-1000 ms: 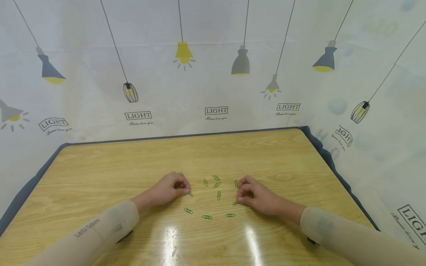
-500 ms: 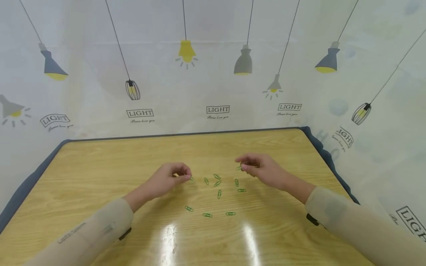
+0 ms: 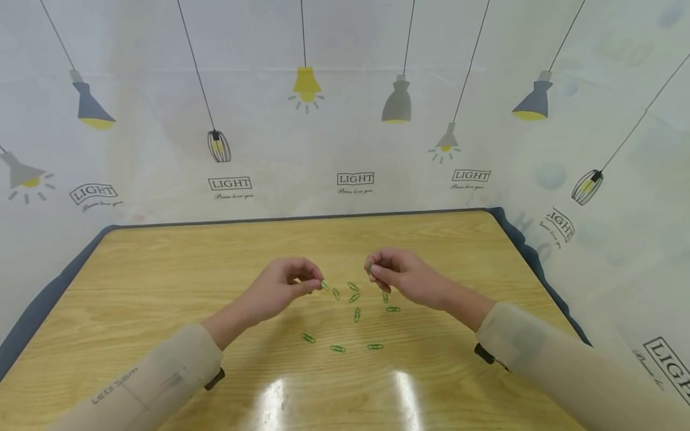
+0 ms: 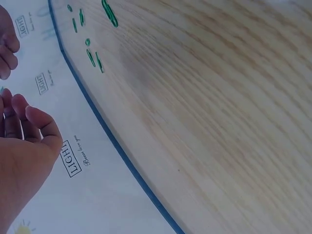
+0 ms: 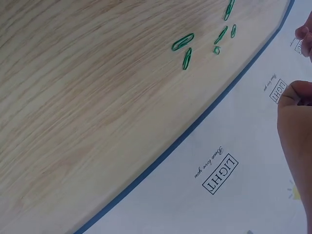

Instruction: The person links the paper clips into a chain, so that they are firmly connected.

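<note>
In the head view, my left hand [image 3: 280,287] pinches a green paper clip [image 3: 324,285] between thumb and forefinger, above the table. Facing it, my right hand [image 3: 409,276] pinches another green paper clip [image 3: 369,269] at its fingertips. The two held clips are apart. Below and between the hands, several green paper clips lie scattered, among them an upright-lying one [image 3: 357,315]. One clip [image 3: 385,297] is partly covered by my right fingers. The left wrist view shows my left hand [image 4: 27,146] at its edge, its clip mostly hidden. My right hand [image 5: 297,117] is cut off in the right wrist view.
The wooden table [image 3: 188,257] has a dark blue edge at the back and sides. Nearer to me lie a left clip [image 3: 308,338], a middle clip [image 3: 337,348] and a right clip [image 3: 375,346]. A pale backdrop [image 3: 269,137] printed with lamps stands behind.
Both hands have risen from the table, each with a paper clip, and come closer together. The right hand has swung up and then left, uncovering a clip on the right.
</note>
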Available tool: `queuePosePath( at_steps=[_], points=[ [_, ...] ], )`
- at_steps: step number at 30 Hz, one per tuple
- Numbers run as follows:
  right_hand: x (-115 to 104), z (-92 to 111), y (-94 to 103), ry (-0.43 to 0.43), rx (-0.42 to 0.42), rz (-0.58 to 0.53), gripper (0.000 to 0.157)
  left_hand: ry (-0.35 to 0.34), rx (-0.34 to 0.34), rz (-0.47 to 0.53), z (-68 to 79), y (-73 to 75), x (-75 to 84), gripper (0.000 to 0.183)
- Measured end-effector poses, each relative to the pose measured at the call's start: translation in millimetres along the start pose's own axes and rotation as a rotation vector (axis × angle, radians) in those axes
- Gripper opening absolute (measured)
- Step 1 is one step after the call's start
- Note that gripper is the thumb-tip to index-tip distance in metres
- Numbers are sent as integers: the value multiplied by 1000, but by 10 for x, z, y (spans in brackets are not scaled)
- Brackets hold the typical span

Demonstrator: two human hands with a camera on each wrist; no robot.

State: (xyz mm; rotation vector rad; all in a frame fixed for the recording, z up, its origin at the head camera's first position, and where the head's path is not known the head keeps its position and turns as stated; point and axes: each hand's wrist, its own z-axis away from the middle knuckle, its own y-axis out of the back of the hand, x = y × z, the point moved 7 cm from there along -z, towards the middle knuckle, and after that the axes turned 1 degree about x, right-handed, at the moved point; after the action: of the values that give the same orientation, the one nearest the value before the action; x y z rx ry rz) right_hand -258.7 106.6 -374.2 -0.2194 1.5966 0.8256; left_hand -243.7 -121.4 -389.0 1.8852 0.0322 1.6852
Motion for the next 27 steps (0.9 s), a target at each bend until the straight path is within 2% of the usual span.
queuePosePath(
  at_steps=[12, 17, 23, 27],
  points=[
    [14, -63, -31, -46, 69, -175, 22, 13, 25, 4, 12, -24, 80, 10],
    [-1, -70, -41, -33, 62, -249, 25, 7, 26, 13, -6, -52, 92, 9],
    [0, -77, -72, 6, 82, -185, 26, -3, 26, 20, -8, -91, 114, 9],
    [5, -85, -105, 9, 114, -123, 18, -14, 34, 26, -3, -110, 160, 10]
  ],
)
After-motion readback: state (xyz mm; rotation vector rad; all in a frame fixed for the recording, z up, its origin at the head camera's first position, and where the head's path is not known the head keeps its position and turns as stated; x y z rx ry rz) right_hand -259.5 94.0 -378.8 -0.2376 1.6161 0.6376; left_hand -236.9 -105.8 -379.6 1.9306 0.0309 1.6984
